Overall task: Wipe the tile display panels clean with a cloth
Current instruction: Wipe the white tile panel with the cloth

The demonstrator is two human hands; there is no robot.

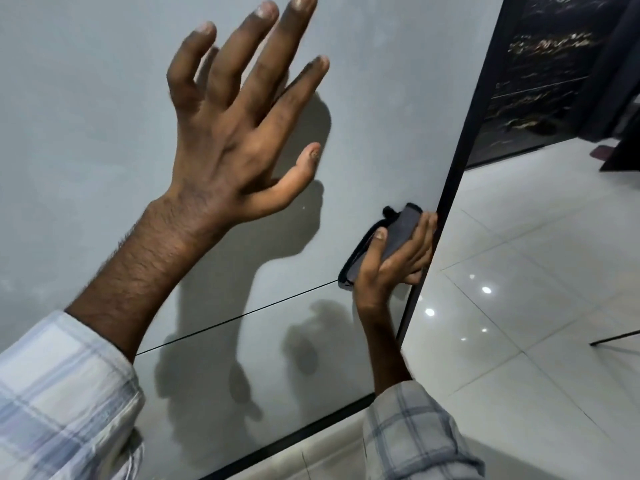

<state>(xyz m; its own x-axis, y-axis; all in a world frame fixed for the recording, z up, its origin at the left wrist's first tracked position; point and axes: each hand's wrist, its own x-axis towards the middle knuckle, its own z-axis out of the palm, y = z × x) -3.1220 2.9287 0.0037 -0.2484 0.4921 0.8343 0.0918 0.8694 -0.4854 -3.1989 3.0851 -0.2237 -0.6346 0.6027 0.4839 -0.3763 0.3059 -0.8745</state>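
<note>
A large pale grey tile display panel (pixel 86 116) fills the left and middle of the view, with a thin dark joint line crossing it lower down. My left hand (pixel 239 123) is raised in front of the panel with its fingers spread and straight; whether it touches the surface I cannot tell. My right hand (pixel 394 261) grips a folded grey cloth (pixel 398 233) with a black hem and holds it against the panel at its right edge, just above the joint line.
A black frame edge (pixel 457 161) runs down the panel's right side. Beyond it lies a glossy white tiled floor (pixel 519 289) with light reflections. A dark marble-patterned panel (pixel 540 64) stands at the upper right. A black strip borders the panel's bottom.
</note>
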